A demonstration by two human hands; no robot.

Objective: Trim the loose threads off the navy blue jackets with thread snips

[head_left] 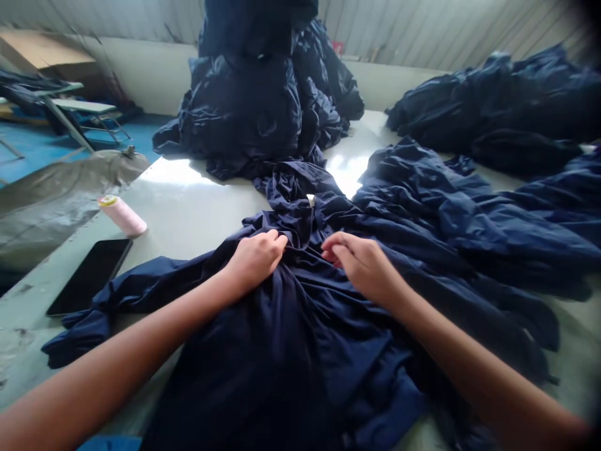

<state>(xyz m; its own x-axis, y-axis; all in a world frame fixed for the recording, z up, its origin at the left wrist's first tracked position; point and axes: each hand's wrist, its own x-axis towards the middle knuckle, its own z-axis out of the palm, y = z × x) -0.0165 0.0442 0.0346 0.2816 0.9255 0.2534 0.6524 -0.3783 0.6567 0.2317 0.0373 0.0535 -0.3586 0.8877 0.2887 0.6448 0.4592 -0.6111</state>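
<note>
A navy long-sleeved garment lies spread and creased before me, one sleeve stretched to the left. A small white label shows near its collar. My left hand is closed on the cloth at the garment's upper front, bunching it into folds. To its right, my right hand is just above or against the same garment, with fingers curled in and thumb against them. Whatever its fingertips may hold is too small or hidden to make out.
A pale thread cone and a black phone lie on the white table at left. A tall dark garment pile stands behind. More navy garments cover the right side. A grey covered bundle sits beyond the left edge.
</note>
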